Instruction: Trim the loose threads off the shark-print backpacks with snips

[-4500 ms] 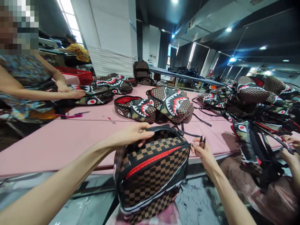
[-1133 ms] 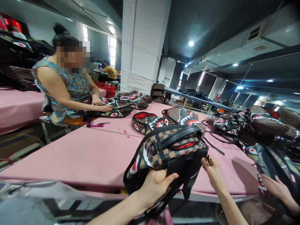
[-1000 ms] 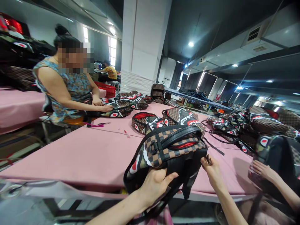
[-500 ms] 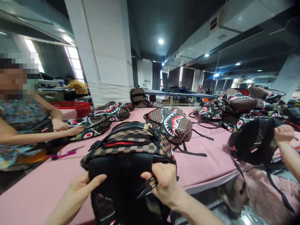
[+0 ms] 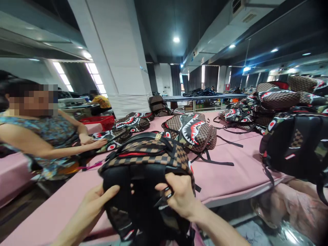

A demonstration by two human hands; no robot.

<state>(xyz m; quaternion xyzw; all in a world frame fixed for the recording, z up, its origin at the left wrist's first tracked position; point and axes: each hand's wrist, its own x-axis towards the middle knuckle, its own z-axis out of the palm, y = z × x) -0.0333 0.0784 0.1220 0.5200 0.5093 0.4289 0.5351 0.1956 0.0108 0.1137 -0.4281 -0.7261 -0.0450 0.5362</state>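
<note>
I hold a brown checkered backpack (image 5: pixel 151 157) with a black back panel upright at the near edge of the pink table (image 5: pixel 230 174). My left hand (image 5: pixel 97 201) grips its left side, thumb over the black panel. My right hand (image 5: pixel 179 194) presses on the panel's right side and is closed on a small pair of black snips (image 5: pixel 161 201). Its black top handle and a red zip strip face away from me.
Shark-mouth backpacks (image 5: pixel 194 131) lie across the table's middle, with a heap (image 5: pixel 266 102) at the far right. A person in a patterned top (image 5: pixel 38 136) works on a bag at the left. Another black-backed backpack (image 5: pixel 297 147) is held up at my right. A red crate (image 5: pixel 98 121) stands behind.
Since a second ago I turned the backpack so its black back panel faces me. Both hands shifted onto that panel. The backpack at my right was lifted higher.
</note>
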